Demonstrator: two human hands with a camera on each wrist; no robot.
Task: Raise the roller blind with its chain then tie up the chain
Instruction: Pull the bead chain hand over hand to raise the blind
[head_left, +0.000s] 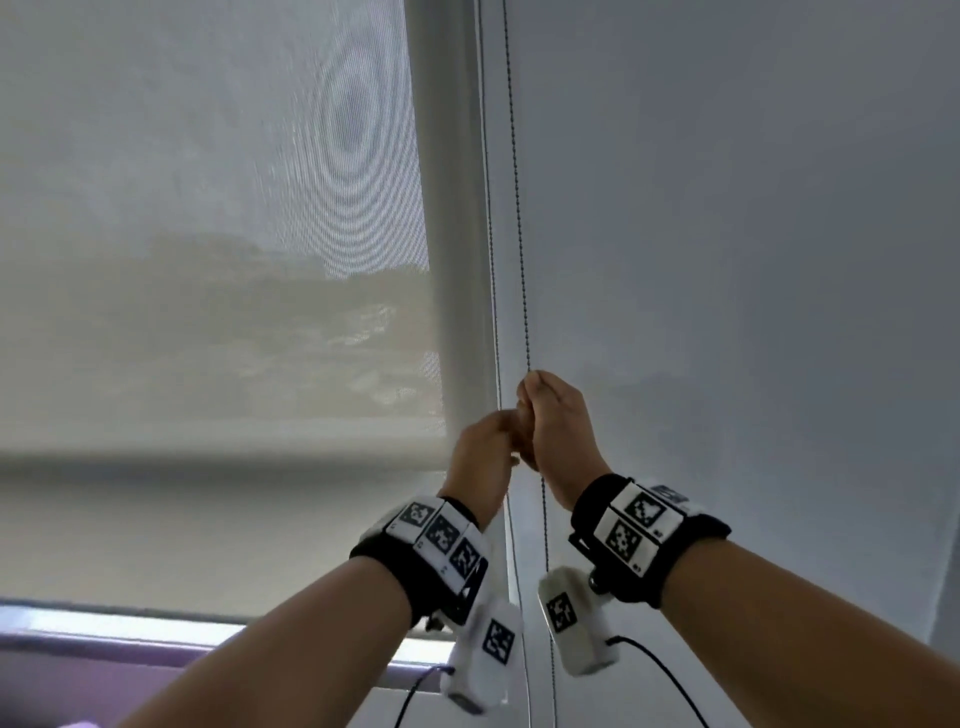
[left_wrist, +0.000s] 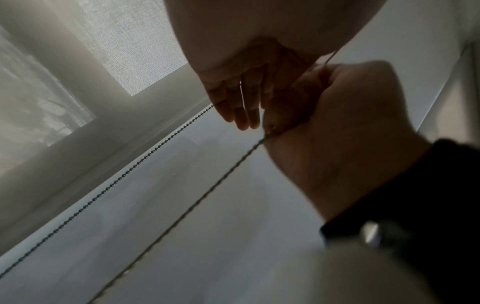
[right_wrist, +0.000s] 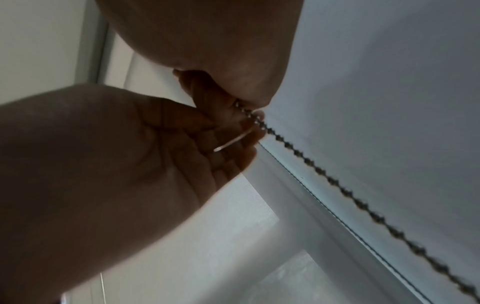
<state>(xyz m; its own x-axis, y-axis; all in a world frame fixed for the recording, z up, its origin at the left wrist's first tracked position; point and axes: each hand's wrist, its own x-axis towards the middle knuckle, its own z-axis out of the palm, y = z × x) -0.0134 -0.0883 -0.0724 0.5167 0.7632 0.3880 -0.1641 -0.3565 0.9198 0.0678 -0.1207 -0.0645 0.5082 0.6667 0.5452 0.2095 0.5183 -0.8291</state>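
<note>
The translucent roller blind (head_left: 208, 260) hangs over the window at left, its bottom bar (head_left: 208, 457) low in the head view. Two strands of bead chain run down beside the frame. My right hand (head_left: 550, 421) pinches the dark right strand (head_left: 522, 260) between thumb and fingers; the right wrist view shows the beads (right_wrist: 337, 185) leaving that hand (right_wrist: 221, 51). My left hand (head_left: 480, 447) sits just below and left, touching the right hand, next to the thin left strand (head_left: 491, 234). Its fingers (left_wrist: 233, 102) lie fairly straight, and the left strand (left_wrist: 116, 181) disappears behind them.
A white window frame post (head_left: 457, 260) stands between blind and chain. A plain grey wall (head_left: 727, 260) fills the right side. A purple sill (head_left: 156, 654) runs along the bottom left. Wrist cameras with black cables hang under both wrists.
</note>
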